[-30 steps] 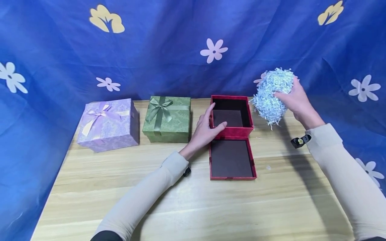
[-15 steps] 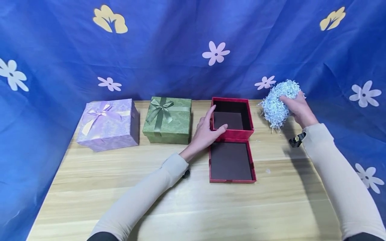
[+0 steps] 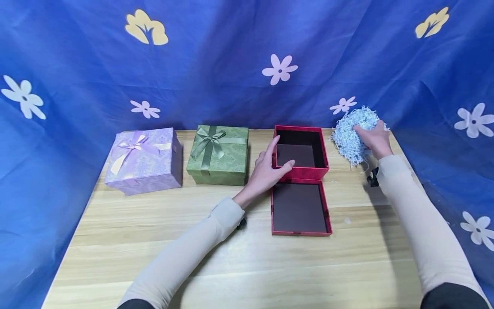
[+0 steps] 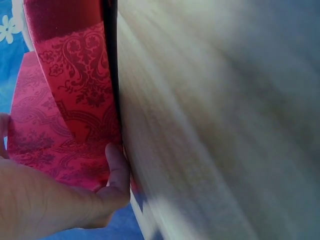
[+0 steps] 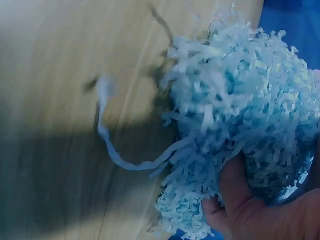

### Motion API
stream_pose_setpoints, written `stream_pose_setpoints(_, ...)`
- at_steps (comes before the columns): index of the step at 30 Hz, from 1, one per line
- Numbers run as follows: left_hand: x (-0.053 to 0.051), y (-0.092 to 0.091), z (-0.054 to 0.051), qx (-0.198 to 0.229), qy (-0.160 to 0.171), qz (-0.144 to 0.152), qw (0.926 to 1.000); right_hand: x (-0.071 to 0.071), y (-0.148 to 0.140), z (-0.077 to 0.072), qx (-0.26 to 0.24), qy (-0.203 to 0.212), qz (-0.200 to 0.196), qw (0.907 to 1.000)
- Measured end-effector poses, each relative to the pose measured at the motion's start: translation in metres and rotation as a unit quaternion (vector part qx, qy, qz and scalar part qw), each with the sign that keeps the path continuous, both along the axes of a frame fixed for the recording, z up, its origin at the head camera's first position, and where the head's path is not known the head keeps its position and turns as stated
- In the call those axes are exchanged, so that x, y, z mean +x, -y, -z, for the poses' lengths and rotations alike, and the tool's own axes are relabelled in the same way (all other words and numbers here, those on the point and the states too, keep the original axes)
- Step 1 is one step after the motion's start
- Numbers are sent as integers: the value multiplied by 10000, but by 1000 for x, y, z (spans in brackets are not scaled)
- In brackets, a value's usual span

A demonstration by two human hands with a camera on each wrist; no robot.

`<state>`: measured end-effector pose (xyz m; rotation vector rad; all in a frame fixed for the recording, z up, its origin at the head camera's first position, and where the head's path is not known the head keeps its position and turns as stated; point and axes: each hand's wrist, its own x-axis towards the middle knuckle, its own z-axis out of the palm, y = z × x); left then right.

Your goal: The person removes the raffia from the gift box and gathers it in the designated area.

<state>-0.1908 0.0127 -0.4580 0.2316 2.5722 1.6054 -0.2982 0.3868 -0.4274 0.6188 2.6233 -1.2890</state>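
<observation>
A red gift box (image 3: 306, 172) stands uncovered, its dark inside holding nothing. My left hand (image 3: 266, 171) holds its near left corner, with the index finger along the left wall and the thumb at the front rim. In the left wrist view the box's patterned red side (image 4: 60, 125) shows, a bent fingertip pressing low on it near the table. At the far right my right hand (image 3: 375, 138) grips a clump of pale blue shredded paper (image 3: 346, 135). One long strand (image 5: 117, 160) trails from it onto the table in the right wrist view. Some of that hand's fingers are hidden behind the clump.
The red lid (image 3: 301, 208) lies inner side up, directly in front of the red box. To the left stand a green gift box (image 3: 227, 161) and a lilac gift box (image 3: 154, 165), both closed with bows. A blue flowered curtain (image 3: 216, 64) hangs behind the wooden table (image 3: 162, 231).
My right hand has lowered the clump of shredded paper and shifted it slightly right, down to the table's far right corner. My left hand stays at the red box's corner.
</observation>
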Motion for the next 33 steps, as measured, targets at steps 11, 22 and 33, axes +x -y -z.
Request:
stream_pose_setpoints(11,1,-2,-2,101,35,33,9999,7,3,-16,-1733,283,-232,9842)
stream_pose_setpoints(22,0,0,-1,209,40,64,9998,23,-2,-6,1114,-198,-253,9933)
stream_pose_setpoints(33,3,6,-8,513,-124,133,9985,38,9,3,970,-927,-141,9909)
